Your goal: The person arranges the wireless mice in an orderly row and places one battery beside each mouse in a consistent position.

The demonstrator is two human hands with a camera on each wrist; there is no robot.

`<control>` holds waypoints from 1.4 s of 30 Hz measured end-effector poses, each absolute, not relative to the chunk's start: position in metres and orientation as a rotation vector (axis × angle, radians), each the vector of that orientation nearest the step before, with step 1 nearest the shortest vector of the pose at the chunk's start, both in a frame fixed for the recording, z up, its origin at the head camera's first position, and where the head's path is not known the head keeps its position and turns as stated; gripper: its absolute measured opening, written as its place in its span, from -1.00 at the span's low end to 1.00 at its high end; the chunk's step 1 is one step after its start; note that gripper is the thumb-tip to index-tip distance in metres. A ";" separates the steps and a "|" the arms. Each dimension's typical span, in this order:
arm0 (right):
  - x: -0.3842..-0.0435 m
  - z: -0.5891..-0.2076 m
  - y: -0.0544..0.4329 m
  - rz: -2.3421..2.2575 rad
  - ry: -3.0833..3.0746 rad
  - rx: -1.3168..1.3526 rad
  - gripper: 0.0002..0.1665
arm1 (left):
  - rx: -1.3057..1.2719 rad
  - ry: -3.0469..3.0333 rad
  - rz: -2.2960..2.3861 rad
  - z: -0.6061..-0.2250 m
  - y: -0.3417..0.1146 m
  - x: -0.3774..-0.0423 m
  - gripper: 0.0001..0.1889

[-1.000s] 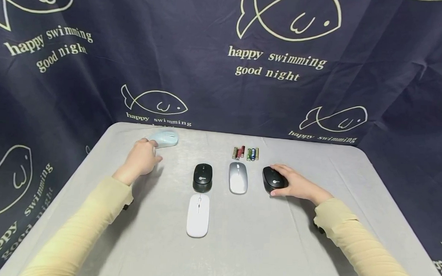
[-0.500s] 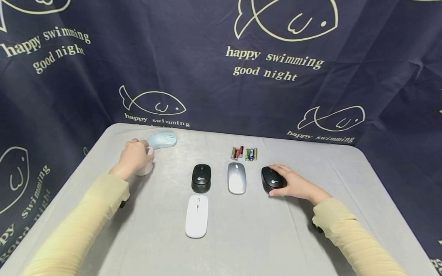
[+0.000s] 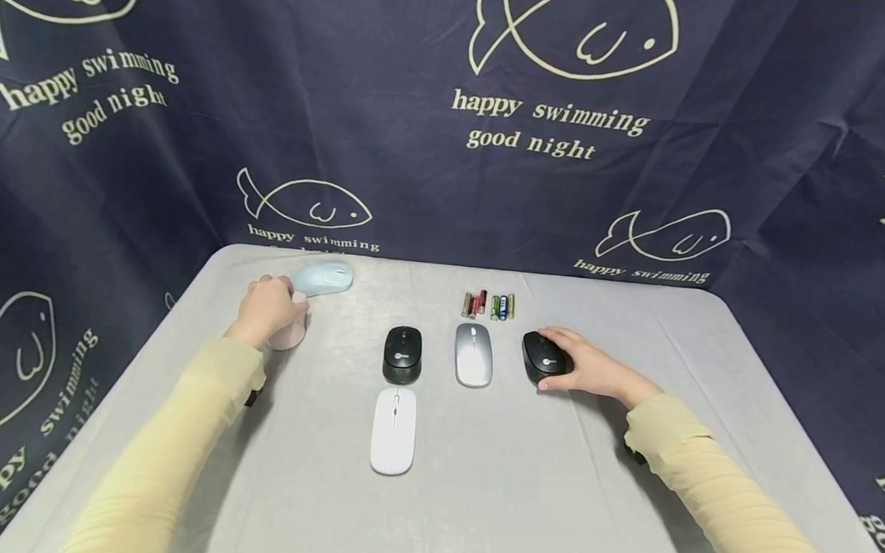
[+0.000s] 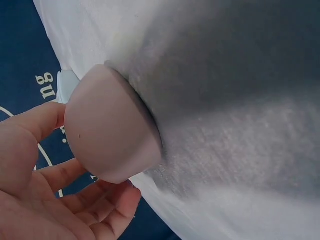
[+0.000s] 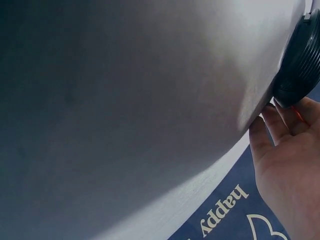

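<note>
My left hand (image 3: 266,311) grips a pale pink mouse (image 3: 289,329) at the table's left side. In the left wrist view the thumb and fingers lie along the sides of this pink mouse (image 4: 112,125), which sits at the table surface. Just behind it is a light blue mouse (image 3: 325,279). On the right, my right hand (image 3: 591,368) holds a black mouse (image 3: 543,357), thumb on the near side and fingers on the far side. The right wrist view catches only part of that black mouse (image 5: 300,62), with ridged sides, beside the fingertips.
Between the hands lie another black mouse (image 3: 402,354), a silver mouse (image 3: 473,355) and, nearer, a white mouse (image 3: 393,433). Several small batteries (image 3: 489,306) lie in two groups behind the silver mouse. A navy printed curtain (image 3: 420,125) surrounds the grey-white table (image 3: 491,496).
My left hand has shifted slightly left and back from beside the light blue mouse, and the pink mouse now shows under it at the table. My right hand stays on the black mouse.
</note>
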State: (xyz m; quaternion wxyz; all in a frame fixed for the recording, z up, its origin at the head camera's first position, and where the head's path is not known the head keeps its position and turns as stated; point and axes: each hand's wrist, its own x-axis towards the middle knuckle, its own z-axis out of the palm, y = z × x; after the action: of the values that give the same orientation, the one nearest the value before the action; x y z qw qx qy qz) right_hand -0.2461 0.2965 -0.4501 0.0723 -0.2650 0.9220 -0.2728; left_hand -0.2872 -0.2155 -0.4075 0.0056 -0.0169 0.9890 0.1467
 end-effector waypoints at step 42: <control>-0.249 -0.449 0.297 -0.796 2.759 -0.767 0.14 | -0.160 2.991 0.414 -0.403 -0.216 -0.301 -0.58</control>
State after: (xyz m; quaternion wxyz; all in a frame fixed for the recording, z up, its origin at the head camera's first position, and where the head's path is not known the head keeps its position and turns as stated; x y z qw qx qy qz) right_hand -0.2488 0.2969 -0.4487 0.0845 -0.2570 0.9250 -0.2669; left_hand -0.3005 -0.2160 -0.4030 0.0588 -0.0527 0.9875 0.1367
